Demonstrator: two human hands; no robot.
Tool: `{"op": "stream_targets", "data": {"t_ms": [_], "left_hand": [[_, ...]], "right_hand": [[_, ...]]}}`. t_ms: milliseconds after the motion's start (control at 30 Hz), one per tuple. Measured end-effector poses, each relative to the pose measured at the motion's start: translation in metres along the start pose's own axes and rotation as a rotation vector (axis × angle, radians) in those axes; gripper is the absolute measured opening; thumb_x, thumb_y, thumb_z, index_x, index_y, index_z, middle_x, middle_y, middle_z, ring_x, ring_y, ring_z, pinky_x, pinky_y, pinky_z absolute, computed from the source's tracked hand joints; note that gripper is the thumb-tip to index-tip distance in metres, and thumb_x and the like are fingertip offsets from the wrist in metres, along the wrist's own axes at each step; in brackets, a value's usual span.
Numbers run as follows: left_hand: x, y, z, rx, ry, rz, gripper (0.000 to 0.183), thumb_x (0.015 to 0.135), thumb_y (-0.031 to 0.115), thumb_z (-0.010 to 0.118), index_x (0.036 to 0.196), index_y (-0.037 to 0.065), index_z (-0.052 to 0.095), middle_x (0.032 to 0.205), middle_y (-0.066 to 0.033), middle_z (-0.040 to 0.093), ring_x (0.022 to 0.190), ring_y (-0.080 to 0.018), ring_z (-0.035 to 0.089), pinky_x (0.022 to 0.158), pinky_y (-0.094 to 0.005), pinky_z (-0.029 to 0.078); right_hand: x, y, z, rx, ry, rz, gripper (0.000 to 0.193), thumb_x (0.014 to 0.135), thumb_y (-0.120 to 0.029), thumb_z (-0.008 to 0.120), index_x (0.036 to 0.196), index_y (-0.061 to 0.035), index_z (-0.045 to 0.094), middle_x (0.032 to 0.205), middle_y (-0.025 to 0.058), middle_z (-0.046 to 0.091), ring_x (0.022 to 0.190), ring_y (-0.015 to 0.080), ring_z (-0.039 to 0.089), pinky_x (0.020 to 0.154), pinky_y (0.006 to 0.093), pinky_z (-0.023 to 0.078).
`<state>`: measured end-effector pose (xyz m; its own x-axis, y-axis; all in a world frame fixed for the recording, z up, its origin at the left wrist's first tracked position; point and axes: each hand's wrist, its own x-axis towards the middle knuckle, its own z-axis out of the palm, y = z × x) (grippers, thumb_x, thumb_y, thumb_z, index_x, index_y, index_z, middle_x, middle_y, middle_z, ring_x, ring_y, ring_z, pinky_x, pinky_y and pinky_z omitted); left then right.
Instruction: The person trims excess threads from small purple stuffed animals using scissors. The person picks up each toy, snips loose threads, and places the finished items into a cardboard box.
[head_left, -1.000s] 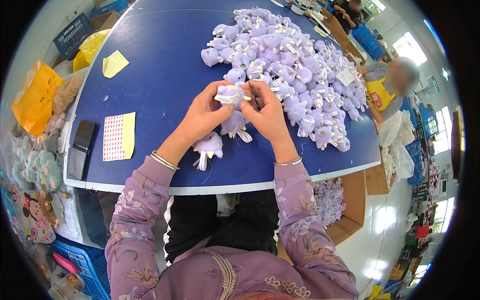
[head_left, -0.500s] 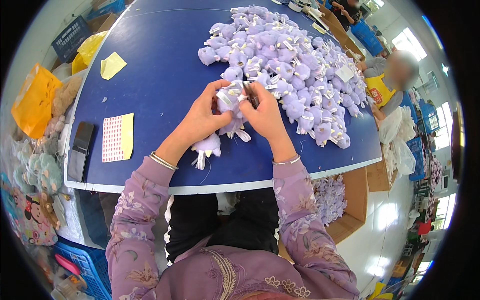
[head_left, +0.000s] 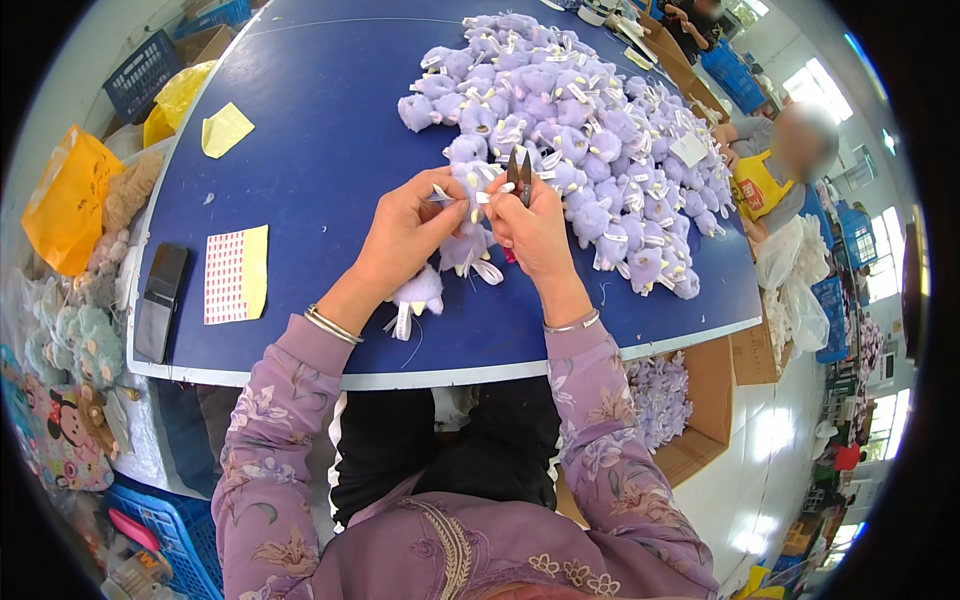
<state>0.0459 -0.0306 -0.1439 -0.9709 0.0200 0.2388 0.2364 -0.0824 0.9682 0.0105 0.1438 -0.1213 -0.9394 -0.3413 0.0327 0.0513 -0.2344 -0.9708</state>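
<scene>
Between my hands is a small lilac plush toy (head_left: 474,183) with a white tag. My left hand (head_left: 408,235) is closed on its left side, a bit of white ribbon showing at the fingertips. My right hand (head_left: 534,228) grips small dark-bladed scissors (head_left: 519,178), blades pointing away from me and slightly apart, a red part showing below the palm. The thumb and forefinger of that hand also pinch the white tag. Another plush toy (head_left: 420,290) with a white ribbon loop lies under my left wrist, and one more (head_left: 466,250) sits just below my hands.
A large heap of lilac plush toys (head_left: 600,140) covers the far right of the blue table (head_left: 300,130). To the left lie a sticker sheet (head_left: 236,275), a yellow paper (head_left: 226,130) and a black phone (head_left: 162,300). A carton (head_left: 705,400) of lilac pieces stands below. A person (head_left: 770,170) sits at right.
The scissors have swung upright in my right hand, with their blades now in plain view. My left fingers have shifted from around the toy to a pinch at its side.
</scene>
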Motion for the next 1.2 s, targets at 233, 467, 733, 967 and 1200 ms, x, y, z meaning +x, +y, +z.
{"op": "stream_targets", "data": {"t_ms": [233, 467, 733, 967, 1200], "left_hand": [[0.005, 0.004, -0.01, -0.177, -0.07, -0.124, 0.012, 0.093, 0.014, 0.064, 0.097, 0.003, 0.063, 0.11, -0.0154, 0.066, 0.079, -0.0157, 0.071, 0.062, -0.0237, 0.053], [0.007, 0.003, -0.014, -0.237, -0.117, -0.186, 0.012, 0.094, 0.01, 0.061, 0.103, 0.002, 0.062, 0.115, -0.0131, 0.063, 0.082, -0.0158, 0.07, 0.062, -0.0234, 0.053], [-0.003, 0.006, 0.008, -0.137, -0.166, -0.091, 0.037, 0.087, 0.005, 0.067, 0.12, 0.002, 0.051, 0.105, -0.0044, 0.061, 0.081, -0.0095, 0.064, 0.063, -0.0234, 0.05], [0.003, 0.008, -0.003, -0.148, -0.052, -0.125, 0.033, 0.09, 0.006, 0.064, 0.12, 0.0, 0.053, 0.088, -0.0031, 0.06, 0.069, -0.0083, 0.059, 0.063, -0.0243, 0.05], [0.003, 0.005, -0.004, -0.17, -0.093, -0.124, 0.039, 0.093, 0.01, 0.061, 0.129, -0.001, 0.051, 0.089, -0.0037, 0.061, 0.071, -0.0091, 0.059, 0.065, -0.0261, 0.051]], "right_hand": [[-0.001, -0.006, -0.003, 0.191, 0.004, 0.026, 0.007, 0.085, -0.004, 0.053, 0.092, -0.0028, 0.056, 0.068, 0.0026, 0.054, 0.045, 0.0028, 0.035, 0.04, 0.0217, 0.027], [0.001, -0.005, -0.007, 0.27, 0.018, 0.059, 0.006, 0.087, -0.008, 0.053, 0.092, -0.0053, 0.056, 0.069, 0.0017, 0.054, 0.046, 0.0034, 0.035, 0.042, 0.0211, 0.028], [0.006, 0.001, -0.007, 0.221, 0.127, 0.124, 0.007, 0.091, -0.014, 0.057, 0.094, -0.0077, 0.057, 0.072, -0.0007, 0.054, 0.048, 0.0031, 0.037, 0.042, 0.0209, 0.029], [0.004, 0.001, 0.004, -0.011, 0.02, 0.076, 0.016, 0.092, -0.021, 0.062, 0.093, -0.0059, 0.056, 0.067, -0.0037, 0.048, 0.047, 0.0022, 0.037, 0.041, 0.0212, 0.028], [0.006, 0.002, -0.006, -0.146, -0.005, 0.091, 0.016, 0.095, -0.022, 0.06, 0.093, -0.0063, 0.056, 0.066, -0.0053, 0.045, 0.048, 0.001, 0.035, 0.041, 0.0197, 0.027]]}}
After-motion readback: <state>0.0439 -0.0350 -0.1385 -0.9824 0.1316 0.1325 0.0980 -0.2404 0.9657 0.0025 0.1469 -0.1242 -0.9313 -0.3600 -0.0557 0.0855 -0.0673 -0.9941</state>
